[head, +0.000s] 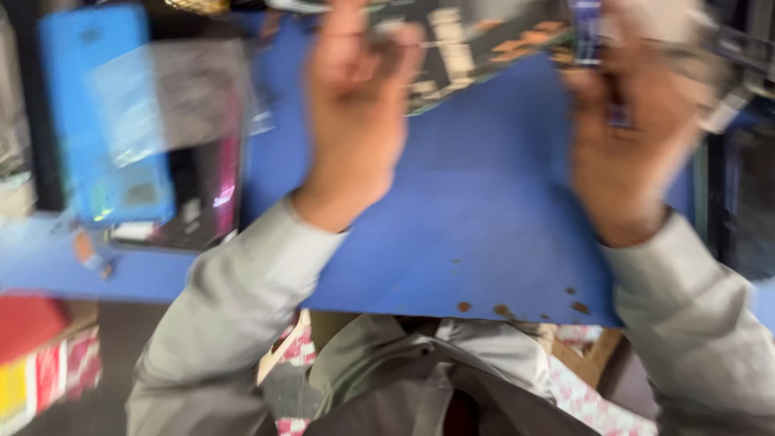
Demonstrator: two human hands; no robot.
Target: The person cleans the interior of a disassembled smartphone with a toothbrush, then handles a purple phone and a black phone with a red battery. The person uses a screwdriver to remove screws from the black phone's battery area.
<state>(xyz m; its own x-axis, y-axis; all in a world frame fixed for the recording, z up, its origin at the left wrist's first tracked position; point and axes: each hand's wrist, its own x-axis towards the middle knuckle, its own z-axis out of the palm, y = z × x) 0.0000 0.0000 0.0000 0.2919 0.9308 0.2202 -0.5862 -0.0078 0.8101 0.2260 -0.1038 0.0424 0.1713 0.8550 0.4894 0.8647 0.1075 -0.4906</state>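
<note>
Hands raised over my blue counter.
My left hand and right hand lift a dark circuit board; blur hides whether my fingers pinch it.

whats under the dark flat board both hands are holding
Below the dark board lies the blue table, bare where visible. The left hand, right hand and blur hide the rest.

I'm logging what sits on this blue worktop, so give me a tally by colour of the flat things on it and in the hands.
Blue flat case, left side: 1
Clear plastic packet over it: 1
Dark flat item with pink edge: 1
Dark patterned flat piece, at both hands, left hand and right hand: 1
Total: 4; heavy blur.
</note>
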